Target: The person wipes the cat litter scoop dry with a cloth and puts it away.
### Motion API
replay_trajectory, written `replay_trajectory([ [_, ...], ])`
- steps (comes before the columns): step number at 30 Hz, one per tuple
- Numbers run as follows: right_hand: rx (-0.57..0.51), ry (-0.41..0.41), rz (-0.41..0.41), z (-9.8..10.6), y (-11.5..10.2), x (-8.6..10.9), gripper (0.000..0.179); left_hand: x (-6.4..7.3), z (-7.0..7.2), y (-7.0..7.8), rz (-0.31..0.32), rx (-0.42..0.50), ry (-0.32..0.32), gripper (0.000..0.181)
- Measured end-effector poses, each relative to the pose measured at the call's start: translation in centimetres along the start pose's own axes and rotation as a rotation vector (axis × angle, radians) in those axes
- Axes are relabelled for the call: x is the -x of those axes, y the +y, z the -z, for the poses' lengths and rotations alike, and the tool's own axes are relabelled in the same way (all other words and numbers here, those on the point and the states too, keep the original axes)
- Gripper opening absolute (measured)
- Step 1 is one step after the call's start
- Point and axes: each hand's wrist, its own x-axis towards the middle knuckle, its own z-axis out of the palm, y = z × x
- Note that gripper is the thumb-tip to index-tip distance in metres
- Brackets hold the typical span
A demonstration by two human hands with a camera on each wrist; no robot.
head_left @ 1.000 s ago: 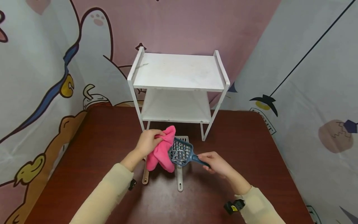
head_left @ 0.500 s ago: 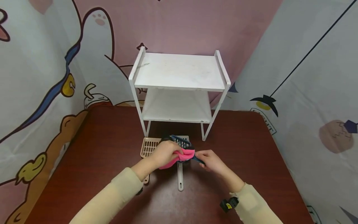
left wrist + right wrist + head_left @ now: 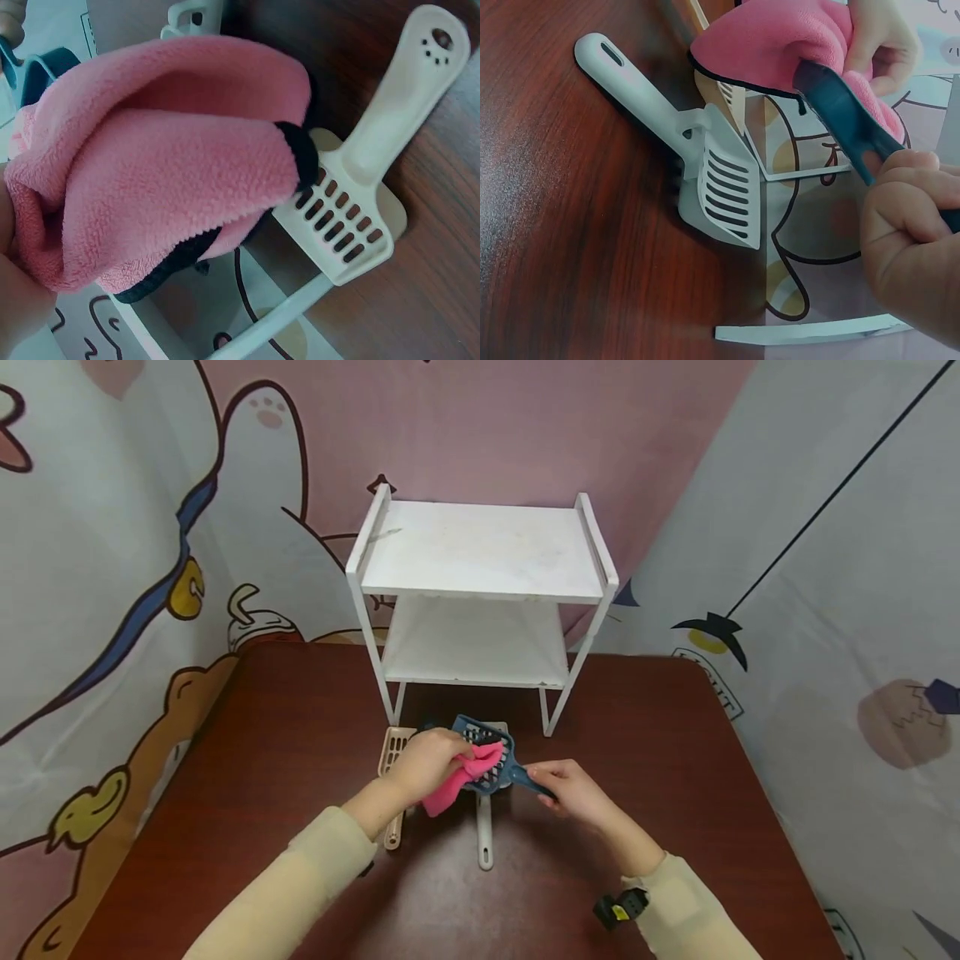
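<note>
My right hand [image 3: 568, 789] grips the handle of a blue slotted litter scoop [image 3: 516, 773], held above the table. Bunched in my left hand [image 3: 431, 760] is a pink cloth [image 3: 448, 788] with black edging, lying against the slotted face of that scoop. In the left wrist view the cloth's loose folds hang over part of a beige litter scoop [image 3: 367, 161], which has a slotted head. A pale grey-white litter scoop [image 3: 641, 101] lies on the table below the blue one, its head partly hidden in the head view.
A white two-tier shelf [image 3: 480, 547] stands at the back of the dark red-brown table [image 3: 637, 743], just behind the scoops. Printed cloth walls [image 3: 787, 568] enclose the table at the back and sides.
My left hand has brought the cloth rightward onto the blue scoop, across toward its handle, then slightly back left. My right hand keeps the scoop in nearly the same place.
</note>
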Motion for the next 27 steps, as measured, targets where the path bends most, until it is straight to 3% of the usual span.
replay_trajectory([
  [4,-0.013,0.004,-0.005,0.3,-0.1,0.1,0.039,0.4,0.4,-1.0,0.051,0.069,0.039,0.012],
  [8,-0.007,0.02,-0.01,0.8,0.0,0.4,0.039,0.5,1.0,-2.1,0.135,0.209,0.08,0.012],
  [13,0.136,0.05,0.032,1.3,0.4,0.6,0.034,0.7,2.0,-3.8,0.257,0.31,0.112,0.014],
  [18,0.301,0.072,0.063,1.1,0.8,0.3,0.036,1.0,2.5,-5.2,0.306,0.299,0.137,0.014],
  [22,0.284,0.058,0.039,0.8,0.9,0.1,0.037,0.8,2.9,-5.3,0.301,0.274,0.14,0.014],
  [27,0.278,0.062,0.007,0.5,1.0,0.0,0.038,0.3,3.5,-4.4,0.279,0.238,0.108,0.017],
])
